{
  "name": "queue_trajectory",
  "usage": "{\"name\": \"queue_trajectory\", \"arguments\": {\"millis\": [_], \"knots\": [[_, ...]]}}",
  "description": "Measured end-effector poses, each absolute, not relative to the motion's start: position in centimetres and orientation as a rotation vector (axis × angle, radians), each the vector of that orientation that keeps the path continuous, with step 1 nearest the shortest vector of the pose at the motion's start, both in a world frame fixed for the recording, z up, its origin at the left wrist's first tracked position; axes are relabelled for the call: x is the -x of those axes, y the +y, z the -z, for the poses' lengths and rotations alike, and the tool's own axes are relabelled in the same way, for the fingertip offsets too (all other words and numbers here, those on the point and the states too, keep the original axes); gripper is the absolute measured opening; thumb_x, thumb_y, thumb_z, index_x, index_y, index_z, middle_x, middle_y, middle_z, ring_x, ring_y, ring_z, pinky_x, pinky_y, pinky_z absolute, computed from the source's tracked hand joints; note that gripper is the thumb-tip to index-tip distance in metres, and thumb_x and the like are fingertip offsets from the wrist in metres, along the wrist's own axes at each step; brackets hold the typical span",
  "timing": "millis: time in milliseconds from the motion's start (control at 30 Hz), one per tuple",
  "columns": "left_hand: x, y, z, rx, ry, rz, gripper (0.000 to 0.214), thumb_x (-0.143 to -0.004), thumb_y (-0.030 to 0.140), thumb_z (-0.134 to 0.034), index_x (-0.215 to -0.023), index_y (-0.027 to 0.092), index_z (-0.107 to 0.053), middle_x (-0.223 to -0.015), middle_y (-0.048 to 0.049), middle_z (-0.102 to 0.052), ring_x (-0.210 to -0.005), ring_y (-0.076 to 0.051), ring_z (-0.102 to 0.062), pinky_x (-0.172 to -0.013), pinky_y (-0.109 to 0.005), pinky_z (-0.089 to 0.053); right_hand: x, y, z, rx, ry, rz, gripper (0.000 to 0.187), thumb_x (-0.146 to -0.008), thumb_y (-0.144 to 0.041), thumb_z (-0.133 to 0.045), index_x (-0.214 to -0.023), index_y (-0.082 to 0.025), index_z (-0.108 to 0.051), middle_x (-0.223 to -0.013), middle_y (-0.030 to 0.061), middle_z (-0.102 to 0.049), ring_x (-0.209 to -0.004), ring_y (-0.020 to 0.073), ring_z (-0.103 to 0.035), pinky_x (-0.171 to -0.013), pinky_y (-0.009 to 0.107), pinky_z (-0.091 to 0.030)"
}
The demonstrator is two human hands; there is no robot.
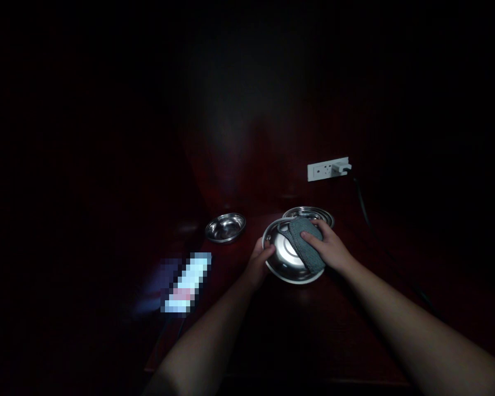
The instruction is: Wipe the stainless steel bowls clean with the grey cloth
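Note:
A shiny metal bowl point(282, 253) is held up over the dark red table, its inside or underside catching the light; I cannot tell which face is toward me. My left hand point(259, 265) grips its left rim, thumb on the near face. Folded grey-green cloth point(309, 250) lies across the bowl's right side. My right hand point(326, 242) is closed on this cloth and presses it against the metal, thumb on top. Behind the held bowl, partly covered by it and my right hand, sit stacked metal bowls point(309, 212).
Another metal bowl point(226, 227) stands at the left on the table point(305, 335). A bright pixelated screen point(187, 283) lies near the left edge. On the back wall is a socket plate point(322, 170) with a plug point(340, 168); a dark cable point(362, 203) runs down right.

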State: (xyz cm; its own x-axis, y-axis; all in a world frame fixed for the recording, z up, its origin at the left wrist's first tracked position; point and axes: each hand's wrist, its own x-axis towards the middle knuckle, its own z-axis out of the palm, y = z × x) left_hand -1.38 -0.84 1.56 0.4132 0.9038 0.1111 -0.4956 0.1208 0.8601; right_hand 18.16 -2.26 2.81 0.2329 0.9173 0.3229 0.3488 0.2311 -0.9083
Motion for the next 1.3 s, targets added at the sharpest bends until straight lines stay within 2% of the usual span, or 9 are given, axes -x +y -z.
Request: {"name": "queue_trajectory", "arguments": {"millis": [367, 667, 867, 1033, 1167, 1300], "knots": [[1.6, -0.7, -2.1, -1.031, 0.499, -1.052, 0.045, -0.071, 0.032, -0.066, -0.113, 0.019, -0.056, -0.112, -0.0091, -0.061, -0.105, -0.026, -0.056, -0.094, -0.04, -0.037, -17.9, -2.6, -3.4, 1.283, -1.35, -0.588, 0.046, -0.069, -0.054, -0.061, -0.101, -0.023, -0.05, -0.094, 0.0039, -0.061, -0.086, 0.0226, -0.06, -0.077, 0.036, -0.047], [1.9, -0.4, -1.8, -1.043, 0.519, -0.998, 0.041, -0.074, 0.034, -0.064, -0.111, 0.017, -0.058, -0.106, -0.0101, -0.064, -0.099, -0.026, -0.059, -0.091, -0.039, -0.039, -18.0, -2.7, -3.6, 1.237, -1.361, -0.739, 0.041, -0.069, -0.052, -0.062, -0.096, -0.022, -0.052, -0.084, 0.0021, -0.063, -0.076, 0.0208, -0.062, -0.068, 0.034, -0.049], [1.6, -0.5, -2.3, -0.939, 0.467, -1.042, 0.044, -0.073, 0.037, -0.063, -0.112, 0.018, -0.057, -0.115, -0.0105, -0.061, -0.108, -0.027, -0.055, -0.093, -0.039, -0.039, -18.2, -2.3, -3.7, 1.259, -1.197, -0.65, 0.044, -0.064, -0.055, -0.064, -0.091, -0.022, -0.054, -0.084, 0.0028, -0.062, -0.074, 0.0214, -0.061, -0.063, 0.033, -0.049], [1.5, -0.5, -2.1, -0.878, 0.477, -0.974, 0.047, -0.073, 0.048, -0.058, -0.109, 0.017, -0.057, -0.108, -0.012, -0.062, -0.098, -0.026, -0.059, -0.078, -0.036, -0.047, -18.6, -2.0, -3.5, 1.307, -1.083, -0.541, 0.045, -0.065, -0.055, -0.064, -0.093, -0.021, -0.055, -0.086, 0.0042, -0.062, -0.075, 0.0217, -0.06, -0.063, 0.032, -0.048], [1.4, -0.6, -0.9, -0.969, 0.534, -0.923, 0.052, -0.068, 0.039, -0.067, -0.115, 0.024, -0.05, -0.11, -0.008, -0.059, -0.093, -0.023, -0.059, -0.07, -0.035, -0.048, -18.7, -1.9, -3.3, 1.346, -1.087, -0.621, 0.043, -0.066, -0.055, -0.063, -0.093, -0.022, -0.056, -0.084, 0.0042, -0.063, -0.074, 0.0222, -0.061, -0.062, 0.033, -0.048], [1.3, -0.7, -0.9, -0.991, 0.57, -0.968, 0.05, -0.07, 0.04, -0.065, -0.115, 0.025, -0.05, -0.11, -0.0067, -0.057, -0.091, -0.022, -0.058, -0.066, -0.031, -0.047, -18.5, -1.9, -3.2, 1.368, -1.094, -0.72, 0.042, -0.069, -0.056, -0.061, -0.095, -0.023, -0.055, -0.084, 0.0043, -0.065, -0.073, 0.0223, -0.063, -0.063, 0.033, -0.05]]}}
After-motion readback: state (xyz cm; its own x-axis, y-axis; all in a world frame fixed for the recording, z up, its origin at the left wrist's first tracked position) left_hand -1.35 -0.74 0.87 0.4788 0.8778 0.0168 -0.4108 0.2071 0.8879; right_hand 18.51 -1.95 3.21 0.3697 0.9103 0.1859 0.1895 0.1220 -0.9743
